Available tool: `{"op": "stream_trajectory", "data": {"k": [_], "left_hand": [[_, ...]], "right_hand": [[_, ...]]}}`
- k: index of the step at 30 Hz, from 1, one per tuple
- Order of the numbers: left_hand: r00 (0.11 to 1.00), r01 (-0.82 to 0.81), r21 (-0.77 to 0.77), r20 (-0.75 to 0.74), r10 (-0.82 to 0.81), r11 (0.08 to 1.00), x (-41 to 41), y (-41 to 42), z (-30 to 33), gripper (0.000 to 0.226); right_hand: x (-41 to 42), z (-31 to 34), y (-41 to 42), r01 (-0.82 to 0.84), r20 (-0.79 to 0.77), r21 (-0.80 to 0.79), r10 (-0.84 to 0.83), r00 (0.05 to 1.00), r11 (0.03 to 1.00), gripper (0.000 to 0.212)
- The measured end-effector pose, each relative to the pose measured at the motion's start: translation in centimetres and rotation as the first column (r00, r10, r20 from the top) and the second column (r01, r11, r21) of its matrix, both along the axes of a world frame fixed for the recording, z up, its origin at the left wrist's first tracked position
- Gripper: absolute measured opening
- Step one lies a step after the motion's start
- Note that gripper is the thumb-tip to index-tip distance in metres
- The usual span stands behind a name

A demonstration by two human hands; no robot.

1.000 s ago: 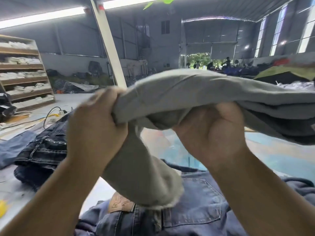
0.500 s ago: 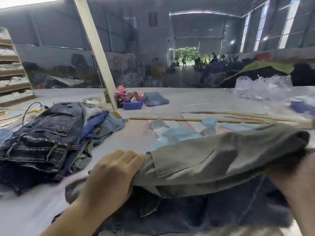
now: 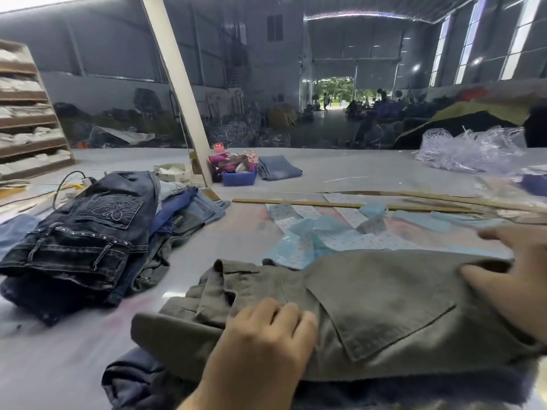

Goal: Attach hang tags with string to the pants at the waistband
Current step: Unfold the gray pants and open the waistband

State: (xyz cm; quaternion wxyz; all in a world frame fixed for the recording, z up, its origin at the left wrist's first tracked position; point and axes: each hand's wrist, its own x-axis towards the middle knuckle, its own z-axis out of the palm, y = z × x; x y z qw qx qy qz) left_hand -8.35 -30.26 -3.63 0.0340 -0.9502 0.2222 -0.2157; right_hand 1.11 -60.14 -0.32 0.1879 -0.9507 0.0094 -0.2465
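Item: grey-green pants [image 3: 370, 315], folded, lying on a dark blue garment [image 3: 142, 380] at the near edge of the table [image 3: 74, 350]. Waistband end is pointing away from the left hand [image 3: 266, 341], toward the jeans pile [image 3: 88, 241]; pocket flap is sitting between the two hands.

Left hand: pressing down on the pants near the waistband, fingers curled over the cloth; whether it is pinching a fold or only pressing cannot be told.

Right hand [image 3: 512, 276]: resting on the far end of the pants, fingers spread and fairly straight, thumb on the fabric, gripping nothing.

Tags: paper tags [image 3: 349, 229], pale blue and white, are lying loose just beyond the pants, ahead of the right hand. No string is showing.

Handling note, as judgement: the step appears to be flattening and squaring the pants. Keeping the left hand anchoring near the waistband while the right hand is smoothing outward should be exposing a belt loop cleanly; the soft garment beneath may be letting the pants slide.
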Motion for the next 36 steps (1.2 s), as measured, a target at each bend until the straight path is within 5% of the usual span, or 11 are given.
{"op": "stream_trajectory", "data": {"k": [4, 7, 10, 15, 20, 22, 26, 28, 31, 34, 36], "left_hand": [[0.984, 0.036, -0.028, -0.174, -0.041, 0.999, 0.7, 0.9, 0.7, 0.047], [0.937, 0.012, -0.153, -0.342, -0.065, 0.988, 0.6, 2.9, 1.2, 0.071], [0.898, -0.190, -0.424, -0.439, -0.018, 0.886, 0.0, 6.6, 1.2, 0.085], [0.854, -0.409, -0.428, -0.490, 0.174, 0.806, -1.0, 11.2, 1.1, 0.078], [0.843, -0.424, -0.571, -0.533, 0.075, 0.703, -1.3, 12.7, 2.4, 0.061], [0.896, -0.357, -0.677, -0.443, 0.031, 0.644, -0.9, 12.8, 3.6, 0.046], [0.963, -0.108, -0.834, -0.224, -0.152, 0.541, -0.9, 12.7, 5.5, 0.042], [0.918, -0.130, -0.782, -0.326, -0.224, 0.609, -1.4, 12.7, 5.3, 0.042], [0.721, -0.255, -0.434, -0.681, -0.130, 0.864, -1.4, 12.6, 4.0, 0.041], [0.640, -0.297, -0.399, -0.757, -0.129, 0.868, -1.1, 12.9, 3.5, 0.029], [0.680, -0.271, -0.383, -0.726, -0.106, 0.883, -1.0, 13.1, 3.4, 0.027]], "right_hand": [[-1.6, 1.9, 7.1, -0.229, 0.024, -0.283, 0.245, 0.969, 0.932, 0.065], [-2.4, 2.5, 11.0, -0.646, -0.424, -0.029, 0.575, 0.699, 0.763, 0.082], [-1.7, 1.0, 12.4, -0.770, -0.596, -0.078, 0.589, 0.546, 0.634, 0.088], [-1.2, -0.8, 12.4, -0.758, -0.533, -0.141, 0.596, 0.600, 0.637, 0.097], [-1.2, -1.2, 13.3, -0.741, -0.340, -0.201, 0.664, 0.666, 0.640, 0.054], [-1.3, -1.3, 13.5, -0.724, -0.228, -0.164, 0.688, 0.689, 0.670, 0.028], [-0.7, -0.9, 13.3, -0.523, 0.042, 0.022, 0.522, 0.852, 0.852, 0.026], [-0.3, -0.5, 13.1, -0.458, 0.112, 0.088, 0.448, 0.887, 0.885, 0.026], [-0.4, -0.3, 13.5, -0.467, 0.000, 0.054, 0.468, 0.884, 0.882, 0.010], [-0.8, 0.7, 14.4, -0.530, -0.030, -0.072, 0.530, 0.848, 0.845, 0.055], [-1.3, 2.1, 15.5, -0.630, 0.015, -0.105, 0.635, 0.772, 0.769, 0.055]]}}
